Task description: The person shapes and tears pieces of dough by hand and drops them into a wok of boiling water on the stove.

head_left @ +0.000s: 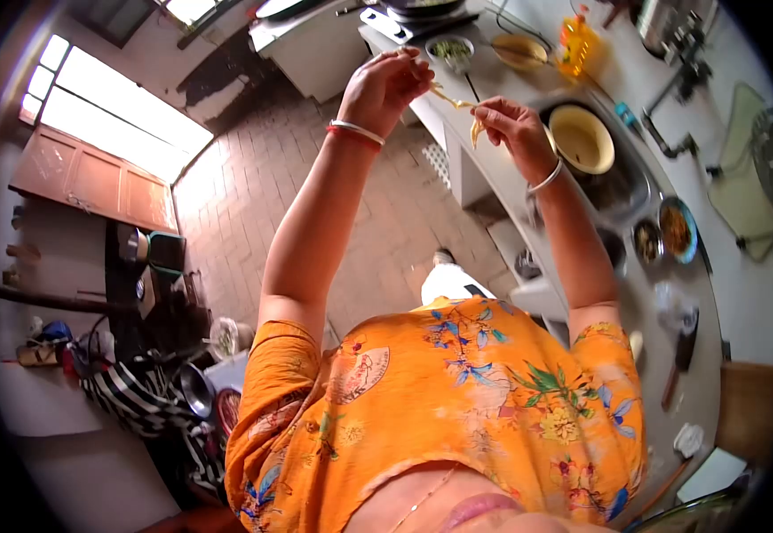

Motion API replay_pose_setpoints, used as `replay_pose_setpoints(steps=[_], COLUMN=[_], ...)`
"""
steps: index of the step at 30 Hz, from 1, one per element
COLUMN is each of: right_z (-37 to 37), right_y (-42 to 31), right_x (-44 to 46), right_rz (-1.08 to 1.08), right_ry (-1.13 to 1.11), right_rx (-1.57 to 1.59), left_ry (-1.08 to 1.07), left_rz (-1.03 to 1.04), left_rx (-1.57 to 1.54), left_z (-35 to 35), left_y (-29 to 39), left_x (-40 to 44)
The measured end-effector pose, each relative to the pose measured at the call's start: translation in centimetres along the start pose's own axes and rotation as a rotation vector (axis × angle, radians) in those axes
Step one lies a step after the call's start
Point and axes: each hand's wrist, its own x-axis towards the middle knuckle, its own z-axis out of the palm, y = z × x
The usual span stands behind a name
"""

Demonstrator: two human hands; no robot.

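My left hand (388,86) is raised ahead of me, its fingers pinched on one end of a thin, pale yellow, twisted strip (451,100). At the other end my right hand (515,133) pinches the same strip, and a loose piece dangles below those fingertips. What the strip is made of I cannot make out. Both hands are above the counter's edge. Beyond them stands a bowl of chopped greens (450,51). Close to my right hand, a cream-yellow pot (582,139) sits in the metal sink (637,188).
At the back are a pan (424,9) on a stove, a yellow bowl (519,51) and an oil bottle (574,44). Beside my right arm lie a bowl of orange-brown food (677,229) and a knife (686,342). Tiled floor (315,178) stretches left.
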Motion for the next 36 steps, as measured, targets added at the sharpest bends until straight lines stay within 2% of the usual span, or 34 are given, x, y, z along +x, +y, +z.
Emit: replay_pose_setpoints(steps=[6, 7, 11, 19, 20, 21, 24, 27, 28, 29, 30, 31, 34, 36], right_z=[-0.4, 0.1, -1.1, -6.0, -6.6, -7.1, -7.3, -14.4, -17.4, -17.9, -19.1, -17.5, -15.2, -16.0], right_y=[-1.6, -4.2, -6.2, -3.7, -3.2, -0.9, -0.8, 7.8, 12.1, 13.8, 14.9, 13.0, 10.0, 11.2], right_x=[-2.4, 4.5, 12.3, 28.2, 30.1, 28.6, 34.0, 38.4, 39.1, 39.6, 39.7, 40.2, 41.3, 40.7], right_rz=[-0.049, -0.001, 0.066, 0.11, 0.119, 0.172, 0.147, -0.031, -0.116, -0.216, -0.179, -0.141, -0.101, -0.039], right_ry=[0.091, 0.096, 0.168, 0.318, 0.319, 0.363, 0.366, 0.138, 0.084, 0.047, 0.096, 0.15, 0.307, 0.374], right_rx=[0.01, 0.008, -0.02, -0.194, -0.248, -0.269, -0.398, -0.977, -1.2, -1.407, -1.465, -1.524, -1.44, -1.276], left_ry=[-0.103, -0.064, -0.009, 0.041, 0.006, 0.004, -0.099, -0.22, -0.206, -0.235, -0.265, -0.3, -0.336, -0.351], left_rz=[-0.042, -0.049, -0.096, -0.182, -0.195, -0.263, -0.22, -0.226, -0.304, -0.306, -0.316, -0.327, -0.346, -0.386], left_rx=[0.069, 0.056, 0.086, 0.106, 0.11, 0.091, 0.248, 0.258, 0.268, 0.26, 0.251, 0.242, 0.203, 0.145], left_z=[2.5, 1.5, -0.7, -10.0, -10.8, -12.4, -10.6, -10.7, -12.7, -12.6, -12.5, -12.7, -13.5, -15.2], left_y=[-0.4, 3.9, 8.1, 9.6, 9.4, 6.3, 8.6, 9.2, 4.7, 5.1, 5.2, 5.6, 5.5, 3.1], left_x=[1.4, 7.1, 16.0, 35.5, 37.5, 37.1, 40.0, 43.2, 44.1, 45.0, 45.8, 47.1, 49.1, 49.7])
